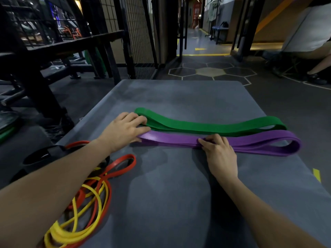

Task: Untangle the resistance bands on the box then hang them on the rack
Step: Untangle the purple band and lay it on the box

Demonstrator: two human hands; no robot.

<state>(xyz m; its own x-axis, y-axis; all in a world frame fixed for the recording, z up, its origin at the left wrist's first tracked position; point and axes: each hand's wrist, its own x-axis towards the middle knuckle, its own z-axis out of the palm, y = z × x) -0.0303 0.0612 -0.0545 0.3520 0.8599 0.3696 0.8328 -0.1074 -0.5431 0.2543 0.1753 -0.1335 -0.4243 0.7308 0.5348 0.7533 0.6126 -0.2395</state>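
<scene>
A wide purple band (254, 140) lies folded flat across the grey box top (179, 185), with a wide green band (206, 125) folded alongside it, just behind. My left hand (123, 130) rests on the left ends of both bands, its fingers over the green one and its thumb at the purple end. My right hand (218, 151) pinches the purple band near its middle. A tangle of thin red bands (118, 167) and yellow bands (71, 231) lies at the box's near left, partly under my left forearm.
A black metal rack (35, 56) stands to the left beyond the box. A black round object (39, 156) sits at the box's left edge. A person's legs (317, 65) show at the far right. Hexagon-patterned floor lies ahead.
</scene>
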